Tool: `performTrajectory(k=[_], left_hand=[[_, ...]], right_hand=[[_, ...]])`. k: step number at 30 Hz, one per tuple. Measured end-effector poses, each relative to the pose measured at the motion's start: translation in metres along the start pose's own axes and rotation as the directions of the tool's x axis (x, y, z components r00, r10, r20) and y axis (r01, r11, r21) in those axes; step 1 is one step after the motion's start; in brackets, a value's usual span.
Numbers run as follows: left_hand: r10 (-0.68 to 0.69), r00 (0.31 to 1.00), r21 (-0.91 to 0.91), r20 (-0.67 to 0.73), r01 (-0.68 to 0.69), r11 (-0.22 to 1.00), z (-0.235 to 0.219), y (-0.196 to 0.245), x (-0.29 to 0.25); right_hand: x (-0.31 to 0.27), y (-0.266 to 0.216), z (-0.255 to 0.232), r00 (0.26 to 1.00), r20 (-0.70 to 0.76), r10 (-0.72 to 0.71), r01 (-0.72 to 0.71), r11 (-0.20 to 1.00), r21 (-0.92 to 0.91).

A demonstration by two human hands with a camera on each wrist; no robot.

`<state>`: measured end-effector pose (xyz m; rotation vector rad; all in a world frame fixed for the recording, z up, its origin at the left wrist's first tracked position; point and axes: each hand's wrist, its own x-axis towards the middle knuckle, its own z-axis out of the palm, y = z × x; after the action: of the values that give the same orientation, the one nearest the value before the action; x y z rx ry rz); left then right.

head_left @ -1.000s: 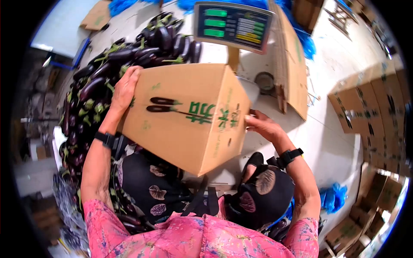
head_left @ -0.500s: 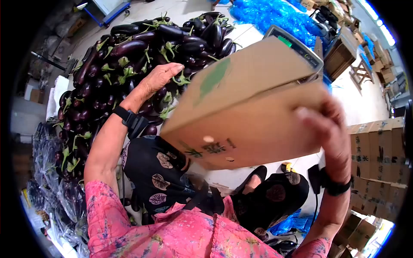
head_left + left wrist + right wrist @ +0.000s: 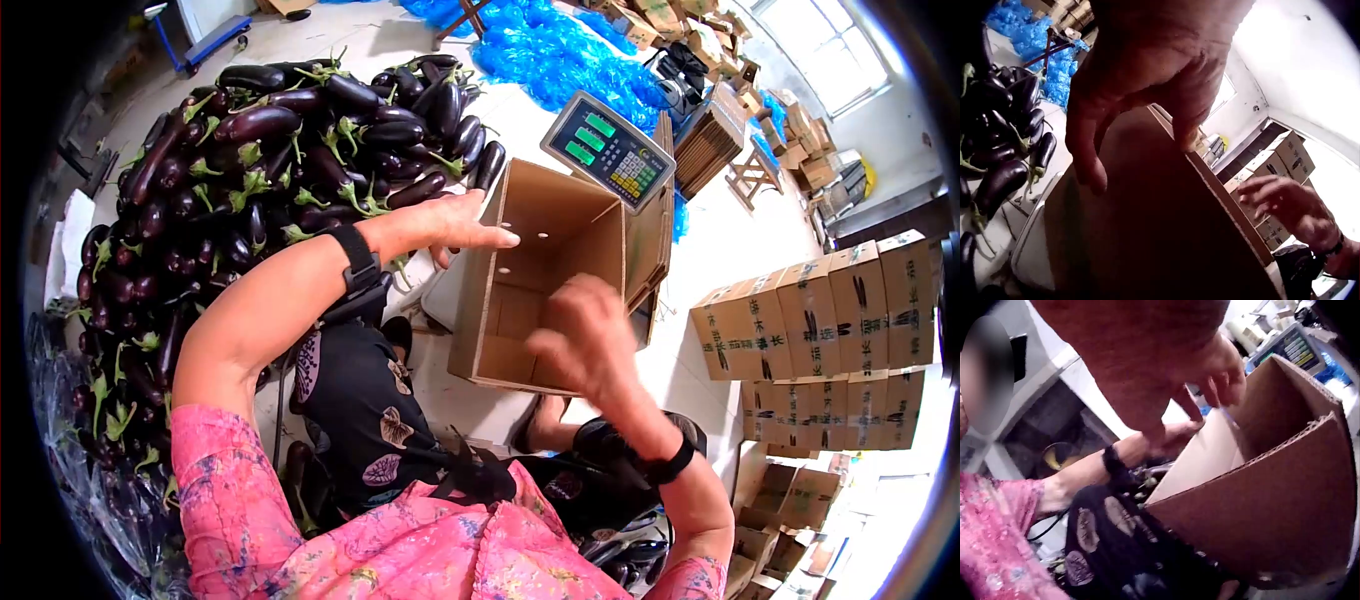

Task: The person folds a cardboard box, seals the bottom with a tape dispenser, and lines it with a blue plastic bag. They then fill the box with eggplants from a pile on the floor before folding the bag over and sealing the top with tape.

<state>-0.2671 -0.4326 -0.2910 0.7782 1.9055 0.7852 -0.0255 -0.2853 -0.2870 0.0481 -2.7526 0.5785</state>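
Observation:
The cardboard box (image 3: 575, 215) stands upright in front of the person, its top open and its inside bare. At its left wall is the left hand (image 3: 458, 226); in the left wrist view this hand (image 3: 1147, 87) straddles the rim of the box (image 3: 1141, 212), thumb on one side and fingers on the other. The right hand (image 3: 590, 335), blurred, hovers over the near right part of the opening, its fingers loosely bent and holding nothing. Glossy eggplants (image 3: 260, 125) with green stems lie heaped to the left.
A scale display (image 3: 608, 150) rises behind the box, beside folded cardboard (image 3: 655, 240). Blue plastic sheeting (image 3: 540, 50) covers floor farther back. Stacked printed cartons (image 3: 820, 320) stand at the right, and clear plastic bags (image 3: 80, 480) lie at the lower left.
The box has turned from a tilted, lifted position to upright with its opening up. The left hand has come onto its wall; the right hand has let go and moved left over the opening.

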Motion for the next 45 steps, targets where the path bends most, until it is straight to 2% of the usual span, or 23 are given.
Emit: performTrajectory(k=[3, 4, 5, 9, 10, 11, 12, 13, 17, 18, 19, 21, 22, 23, 25, 26, 28, 31, 32, 35, 38, 41, 45], left_hand=[[0.065, 0.996, -0.119, 0.069, -0.056, 0.991, 0.009, -0.029, 0.039], [0.12, 0.989, -0.138, 0.091, -0.106, 0.985, 0.01, -0.038, 0.047], [0.17, 0.979, -0.161, 0.11, -0.151, 0.975, 0.012, -0.043, 0.053], [0.133, 0.991, -0.414, 0.015, -0.114, 0.903, 0.009, -0.069, 0.048], [0.154, 0.986, -0.463, 0.068, -0.106, 0.88, 0.003, -0.077, 0.045], [0.201, 0.978, -0.569, 0.05, -0.137, 0.811, 0.0, -0.086, 0.045], [0.241, 0.97, -0.67, 0.029, -0.16, 0.725, 0.003, -0.098, 0.045], [0.276, 0.961, -0.758, 0.004, -0.177, 0.628, 0.006, -0.107, 0.044], [0.163, 0.97, -0.875, -0.182, -0.236, 0.423, 0.043, -0.132, 0.056], [0.028, 0.981, -0.846, -0.193, -0.181, 0.501, 0.05, -0.147, 0.072], [-0.097, 0.934, -0.65, -0.345, -0.163, 0.742, 0.064, -0.176, 0.099], [-0.095, 0.909, -0.603, -0.407, -0.189, 0.775, 0.115, -0.225, 0.151], [-0.094, 0.895, -0.578, -0.437, -0.2, 0.791, 0.14, -0.248, 0.176], [-0.08, 0.806, -0.598, -0.586, -0.364, 0.714, 0.156, -0.19, 0.166], [-0.016, 0.837, -0.352, -0.548, -0.213, 0.911, 0.167, -0.185, 0.183], [-0.007, 0.851, -0.251, -0.525, -0.146, 0.957, 0.167, -0.185, 0.184], [0.053, 0.856, -0.364, -0.514, -0.274, 0.89, 0.156, -0.183, 0.18], [0.242, 0.841, -0.429, -0.484, -0.47, 0.772, 0.12, -0.193, 0.153], [0.145, 0.894, -0.485, -0.424, -0.359, 0.797, 0.105, -0.2, 0.131], [-0.082, 0.938, -0.488, -0.337, -0.099, 0.867, 0.067, -0.255, 0.064], [-0.301, 0.694, -0.334, -0.654, 0.093, 0.938, 0.086, -0.343, 0.01], [-0.132, 0.565, 0.131, -0.815, 0.4, 0.907, 0.127, -0.358, -0.006], [0.103, 0.626, 0.443, -0.773, 0.417, 0.794, 0.152, -0.341, 0.027]], right_hand=[[0.008, 0.068, 0.002, 0.932, -0.163, 0.324, -0.359, 0.889, -0.285], [0.002, 0.104, 0.016, 0.892, -0.194, 0.409, -0.445, 0.87, -0.212], [0.014, 0.112, 0.007, 0.678, 0.154, 0.718, -0.727, 0.687, -0.005], [0.012, 0.131, 0.023, 0.455, 0.491, 0.743, -0.855, 0.212, 0.473], [-0.006, 0.142, 0.02, 0.759, 0.335, 0.558, -0.649, 0.612, 0.453], [-0.024, 0.154, 0.017, 0.949, 0.128, 0.288, -0.315, 0.889, 0.333], [-0.021, 0.148, 0.014, 0.775, 0.31, 0.55, -0.597, 0.478, 0.644], [-0.022, 0.146, 0.015, 0.528, 0.57, 0.63, -0.671, -0.101, 0.734], [-0.053, 0.169, 0.047, 0.418, 0.517, 0.747, -0.722, -0.072, 0.688], [-0.063, 0.18, 0.058, 0.538, 0.514, 0.669, -0.704, 0.02, 0.71], [-0.065, 0.174, 0.063, 0.645, 0.421, 0.639, -0.677, 0.221, 0.702], [-0.062, 0.193, 0.089, 0.301, 0.622, 0.723, -0.806, -0.156, 0.571], [-0.052, 0.18, 0.101, 0.271, 0.634, 0.724, -0.76, -0.243, 0.603], [-0.055, 0.176, 0.12, 0.374, 0.64, 0.671, -0.646, -0.307, 0.699], [-0.065, 0.181, 0.147, 0.407, 0.661, 0.631, -0.587, -0.373, 0.718], [-0.072, 0.186, 0.157, 0.382, 0.669, 0.637, -0.605, -0.375, 0.702], [-0.086, 0.203, 0.167, 0.311, 0.652, 0.692, -0.674, -0.322, 0.664], [-0.102, 0.246, 0.142, 0.244, 0.483, 0.841, -0.848, -0.056, 0.526], [-0.103, 0.256, 0.126, 0.297, 0.373, 0.879, -0.888, 0.111, 0.445], [-0.055, 0.214, 0.068, 0.684, 0.047, 0.728, -0.709, 0.648, 0.276], [-0.033, 0.198, 0.05, 0.733, 0.063, 0.677, -0.68, 0.729, 0.074], [-0.023, 0.177, 0.064, 0.739, 0.104, 0.666, -0.674, 0.734, 0.081], [-0.002, 0.147, 0.059, 0.622, 0.269, 0.736, -0.779, 0.617, 0.114]])
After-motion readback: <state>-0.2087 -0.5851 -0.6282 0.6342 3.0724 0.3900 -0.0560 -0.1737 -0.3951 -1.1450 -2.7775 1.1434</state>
